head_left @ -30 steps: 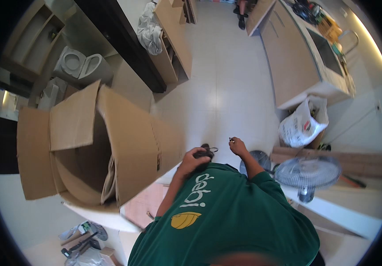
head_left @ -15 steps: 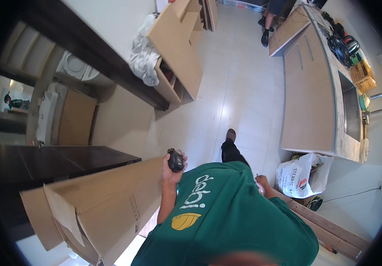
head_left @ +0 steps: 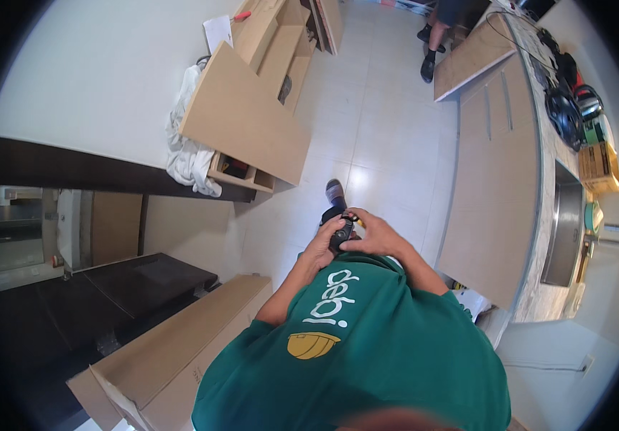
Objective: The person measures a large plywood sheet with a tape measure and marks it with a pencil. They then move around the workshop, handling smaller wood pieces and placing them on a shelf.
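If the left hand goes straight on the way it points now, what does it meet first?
The left hand points toward the right hand; first in line is the small black object both already hold, though depth is unclear.

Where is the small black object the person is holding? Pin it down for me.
In the head view, the small black object sits just right of centre, cupped between the left hand and right hand in front of the green shirt, above the pale tiled floor.
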Action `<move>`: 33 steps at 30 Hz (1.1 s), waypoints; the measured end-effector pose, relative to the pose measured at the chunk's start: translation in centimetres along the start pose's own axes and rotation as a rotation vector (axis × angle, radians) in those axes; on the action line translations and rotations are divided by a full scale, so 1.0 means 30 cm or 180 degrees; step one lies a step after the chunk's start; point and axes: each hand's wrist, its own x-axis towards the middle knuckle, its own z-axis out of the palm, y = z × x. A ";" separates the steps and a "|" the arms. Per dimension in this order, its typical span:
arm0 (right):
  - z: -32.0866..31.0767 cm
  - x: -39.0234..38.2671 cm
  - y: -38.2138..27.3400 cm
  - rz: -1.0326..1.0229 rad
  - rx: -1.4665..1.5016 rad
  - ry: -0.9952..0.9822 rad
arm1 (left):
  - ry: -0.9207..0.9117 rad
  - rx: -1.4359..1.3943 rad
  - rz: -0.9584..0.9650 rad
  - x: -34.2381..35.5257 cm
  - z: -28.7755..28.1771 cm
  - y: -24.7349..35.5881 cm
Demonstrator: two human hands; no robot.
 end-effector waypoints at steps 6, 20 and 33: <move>-0.176 0.326 -0.072 -0.0004 -0.0243 0.0152 | -0.0209 -0.0536 -0.0325 0.269 0.122 0.230; -0.591 0.716 0.030 0.0565 0.0431 0.0900 | -0.0106 0.1927 0.0611 0.639 0.214 0.721; -1.731 0.199 0.592 0.1347 -0.0574 0.3525 | 0.2810 0.1460 0.0337 0.746 -0.167 0.545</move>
